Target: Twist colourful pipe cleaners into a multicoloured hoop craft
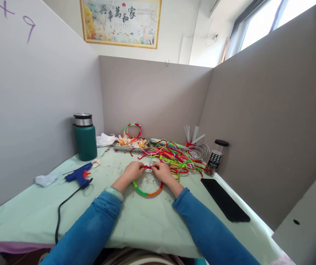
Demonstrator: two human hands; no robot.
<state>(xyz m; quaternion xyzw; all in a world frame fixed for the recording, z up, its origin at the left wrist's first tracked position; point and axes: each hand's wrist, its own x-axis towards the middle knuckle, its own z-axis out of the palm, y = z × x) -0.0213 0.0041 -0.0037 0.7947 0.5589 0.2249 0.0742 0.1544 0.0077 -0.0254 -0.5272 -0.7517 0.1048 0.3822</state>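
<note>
A ring wrapped in colored pipe cleaner (147,194) lies low over the table, green and orange along its near side and red at the far side. My left hand (134,171) pinches its far edge on the left. Close beside it, my right hand (162,172) pinches the same red stretch from the right. A short red piece shows between the fingertips of both hands. Parts of the ring's sides are hidden behind my hands. Just beyond the hands lies a tangled pile of pipe cleaners (174,156) in red, green, yellow and pink.
Left stand a green bottle (85,141) and a blue glue gun (77,175) with a black cord. Behind is a metal tray (127,148) of small pieces with another ring (139,129). Right are a clear jar (216,158) and a black flat object (224,200). Partition walls enclose the table.
</note>
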